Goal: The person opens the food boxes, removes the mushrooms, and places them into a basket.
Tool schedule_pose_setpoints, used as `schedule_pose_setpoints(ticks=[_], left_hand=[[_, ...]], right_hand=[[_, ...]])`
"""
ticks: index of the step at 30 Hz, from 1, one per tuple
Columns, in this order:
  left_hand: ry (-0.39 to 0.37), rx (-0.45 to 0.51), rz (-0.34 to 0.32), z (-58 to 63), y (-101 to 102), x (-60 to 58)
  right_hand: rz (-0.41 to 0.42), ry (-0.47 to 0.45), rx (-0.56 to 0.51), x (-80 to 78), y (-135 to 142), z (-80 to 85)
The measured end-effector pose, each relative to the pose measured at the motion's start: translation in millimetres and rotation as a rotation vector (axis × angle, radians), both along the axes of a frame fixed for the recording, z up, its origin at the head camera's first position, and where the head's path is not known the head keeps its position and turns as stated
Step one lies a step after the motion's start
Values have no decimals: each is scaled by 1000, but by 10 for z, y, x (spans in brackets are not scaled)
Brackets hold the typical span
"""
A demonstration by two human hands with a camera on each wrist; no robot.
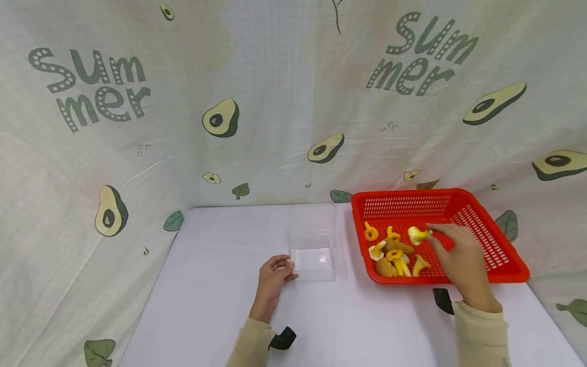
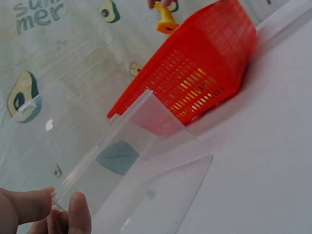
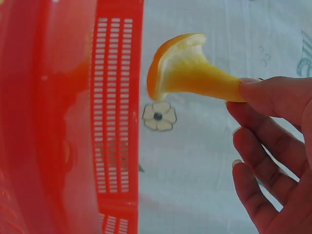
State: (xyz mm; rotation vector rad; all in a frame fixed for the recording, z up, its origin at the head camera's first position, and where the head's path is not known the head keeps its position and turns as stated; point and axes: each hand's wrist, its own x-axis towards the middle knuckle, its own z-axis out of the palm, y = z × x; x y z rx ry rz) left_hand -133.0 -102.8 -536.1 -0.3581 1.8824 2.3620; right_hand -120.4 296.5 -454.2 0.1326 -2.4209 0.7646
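Observation:
My right hand [image 1: 464,260] pinches a yellow chanterelle mushroom [image 1: 416,235] by its stem, between thumb and forefinger, over the red plastic basket [image 1: 356,224]. In the right wrist view the mushroom [image 3: 187,73] shows a flared cap with a pale underside, while the other fingers spread loosely below. Left of the basket stands a clear plastic box [image 1: 316,275] with its lid folded back. My left hand [image 1: 271,280] grips the box's left edge; in the left wrist view, thumb and fingers pinch the rim of the box [image 2: 146,195].
Several yellow and brown mushrooms [image 1: 393,257] lie in the left part of the basket. The white table [image 1: 220,285] bears both containers. Behind it hangs a cloth [image 1: 270,102] printed with avocados and lettering.

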Motion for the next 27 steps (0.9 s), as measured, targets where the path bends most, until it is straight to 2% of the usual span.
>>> schedule_pose_setpoints(ticks=[8,18,22,27], left_hand=[[-5,3,6,23,5,12],[-8,0,2,41,2,16],[-4,-1,-2,27,0,10],[-5,-8,2,29,0,0]], right_hand=[[-81,-116,46,-27,163,-36],[-74,-264,50,-35,139,-40],[-47,-271,51,-19,75,-47],[27,-213,53,-9,-54,-47]])
